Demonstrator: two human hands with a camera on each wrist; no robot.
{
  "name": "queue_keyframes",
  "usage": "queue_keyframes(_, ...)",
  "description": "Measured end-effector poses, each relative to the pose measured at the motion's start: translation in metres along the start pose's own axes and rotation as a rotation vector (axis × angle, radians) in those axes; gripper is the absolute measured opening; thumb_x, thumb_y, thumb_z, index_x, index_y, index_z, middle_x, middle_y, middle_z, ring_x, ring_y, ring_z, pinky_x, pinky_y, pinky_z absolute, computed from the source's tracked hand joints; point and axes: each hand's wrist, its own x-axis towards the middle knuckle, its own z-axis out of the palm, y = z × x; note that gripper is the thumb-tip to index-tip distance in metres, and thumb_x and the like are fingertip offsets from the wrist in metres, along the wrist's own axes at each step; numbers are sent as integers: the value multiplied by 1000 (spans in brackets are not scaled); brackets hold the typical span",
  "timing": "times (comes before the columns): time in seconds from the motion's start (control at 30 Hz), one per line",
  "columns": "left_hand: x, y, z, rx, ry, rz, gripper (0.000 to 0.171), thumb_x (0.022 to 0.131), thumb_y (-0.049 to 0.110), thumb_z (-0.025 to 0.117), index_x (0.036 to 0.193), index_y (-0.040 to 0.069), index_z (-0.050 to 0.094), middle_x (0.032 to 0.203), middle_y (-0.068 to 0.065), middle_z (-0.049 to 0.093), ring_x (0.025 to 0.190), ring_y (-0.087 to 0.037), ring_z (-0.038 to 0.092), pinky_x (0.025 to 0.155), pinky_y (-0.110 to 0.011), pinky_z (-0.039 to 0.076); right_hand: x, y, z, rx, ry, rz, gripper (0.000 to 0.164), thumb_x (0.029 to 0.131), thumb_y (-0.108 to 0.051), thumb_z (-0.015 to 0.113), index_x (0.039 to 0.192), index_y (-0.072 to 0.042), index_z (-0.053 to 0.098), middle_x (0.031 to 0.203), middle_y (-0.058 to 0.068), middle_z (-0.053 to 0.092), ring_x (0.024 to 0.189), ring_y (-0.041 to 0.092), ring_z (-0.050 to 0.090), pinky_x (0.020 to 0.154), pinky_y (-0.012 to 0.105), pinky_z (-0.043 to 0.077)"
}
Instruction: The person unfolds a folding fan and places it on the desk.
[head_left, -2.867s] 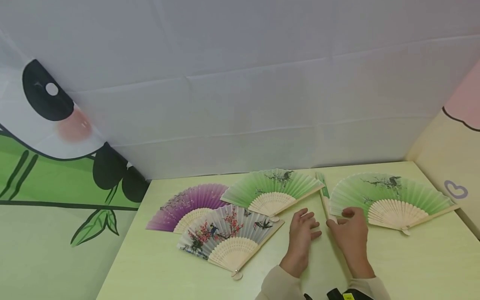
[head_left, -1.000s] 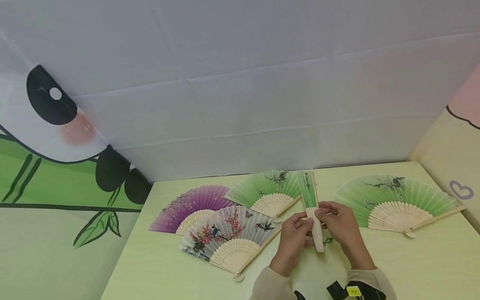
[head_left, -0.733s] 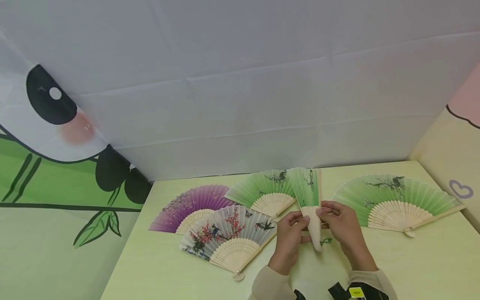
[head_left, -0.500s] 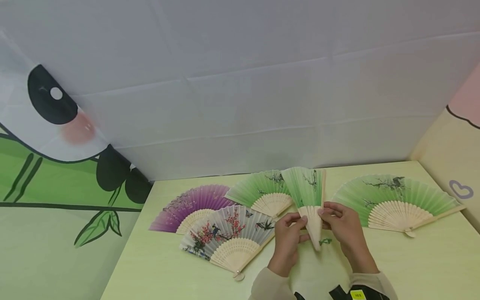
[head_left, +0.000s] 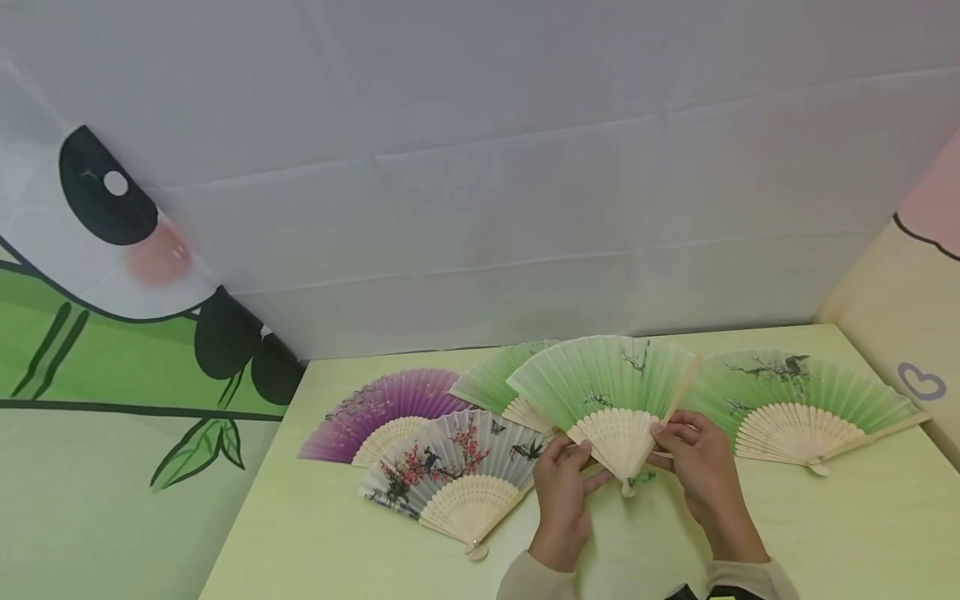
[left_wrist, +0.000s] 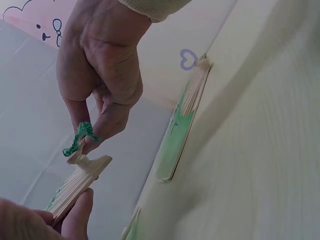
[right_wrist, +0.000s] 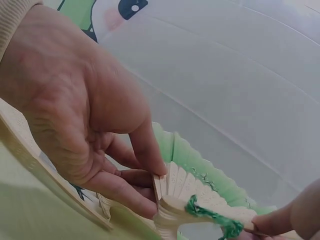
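Note:
A green folding fan [head_left: 600, 379] with pale ribs is spread wide between both hands, pivot end toward the person. My left hand [head_left: 561, 500] pinches the ribs at its left edge. On the other side, my right hand [head_left: 705, 471] pinches the right guard stick. A green cord [head_left: 643, 478] hangs at the pivot; the left wrist view shows this cord [left_wrist: 82, 136] close to the right hand [left_wrist: 105, 70]. In the right wrist view the left hand [right_wrist: 75, 105] holds the rib edge, with thumb and fingers on opposite faces.
A purple fan [head_left: 390, 404] and a white floral fan [head_left: 465, 467] lie spread at the left. One green fan [head_left: 491, 375] is partly covered by the held one. Another green fan [head_left: 802, 392] lies at the right. A cloth-covered wall [head_left: 480, 208] stands behind the table [head_left: 840, 517].
The green fan, folded on the table at first, was picked up and has fanned out widely to the left. The left hand moved left and the right hand slightly right.

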Motion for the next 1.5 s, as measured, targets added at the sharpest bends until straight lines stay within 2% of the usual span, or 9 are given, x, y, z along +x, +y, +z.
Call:
queue_keyframes(0.2, -6, -1, -1, -75, 1, -38, 21, 102, -1, 59, 120, -11, 62, 107, -17, 64, 93, -23, 69, 80, -42, 66, -4, -1, -6, 27, 27, 22, 54, 109, -2, 55, 154, 13, 29, 97, -5, 70, 80, 4, 72, 78, 27, 65)
queue_keyframes(0.3, -10, -3, 1, -125, 10, -42, 17, 102, -1, 57, 117, -8, 59, 111, -17, 64, 96, -23, 68, 84, -43, 66, -6, -1, -8, 43, 47, 21, 58, 109, -2, 55, 155, 14, 25, 97, -5, 69, 81, 4, 72, 78, 27, 65)
queue_keyframes(0.5, -21, -6, 4, -203, 41, -67, 5, 104, -2, 51, 103, 2, 54, 112, -15, 61, 97, -23, 66, 89, -45, 64, -13, 0, -15, 80, 89, 12, 42, 108, 0, 54, 143, 12, 35, 90, -7, 68, 81, 6, 70, 78, 28, 65)
queue_keyframes(0.67, -29, -7, 7, -219, 45, -74, 1, 106, 1, 49, 107, 0, 49, 118, -15, 58, 104, -25, 65, 94, -46, 62, -19, 2, -20, 123, 114, 30, 26, 108, 1, 54, 130, 5, 41, 89, -4, 64, 81, 6, 70, 79, 28, 65)
queue_keyframes(0.83, -36, -8, 10, -234, 75, -103, 8, 106, 1, 49, 102, 4, 44, 117, -16, 58, 104, -26, 65, 96, -46, 62, -25, 5, -25, 161, 146, 72, 19, 109, -1, 53, 121, 0, 39, 91, 1, 56, 84, 6, 70, 83, 29, 65)
queue_keyframes(0.93, -40, -11, 12, -242, 85, -107, 4, 106, 0, 48, 108, 2, 45, 119, -17, 59, 105, -26, 66, 96, -46, 61, -29, 7, -27, 201, 186, 95, 15, 108, 0, 53, 116, -1, 39, 90, 2, 55, 85, 6, 69, 82, 31, 65)
queue_keyframes(1.1, -45, -16, 15, -247, 83, -125, 18, 106, 0, 48, 123, -2, 45, 123, -17, 59, 108, -27, 66, 96, -46, 62, -36, 13, -32, 277, 268, 126, 13, 107, 1, 55, 108, 0, 42, 86, 0, 62, 83, 8, 67, 78, 32, 66)
queue_keyframes(1.43, -55, -29, 16, -218, 98, -166, 27, 106, -2, 44, 133, -4, 45, 125, -18, 64, 108, -28, 67, 96, -51, 61, -47, 30, -44, 367, 338, 177, 13, 105, 4, 56, 109, 1, 44, 90, -4, 63, 85, 4, 71, 78, 33, 66)
queue_keyframes(1.5, -58, -31, 15, -211, 94, -174, 29, 106, -3, 43, 135, -4, 44, 126, -19, 64, 108, -29, 67, 96, -52, 61, -49, 35, -47, 358, 341, 184, 15, 106, 3, 56, 115, -2, 45, 89, -8, 64, 84, 2, 71, 78, 33, 66)
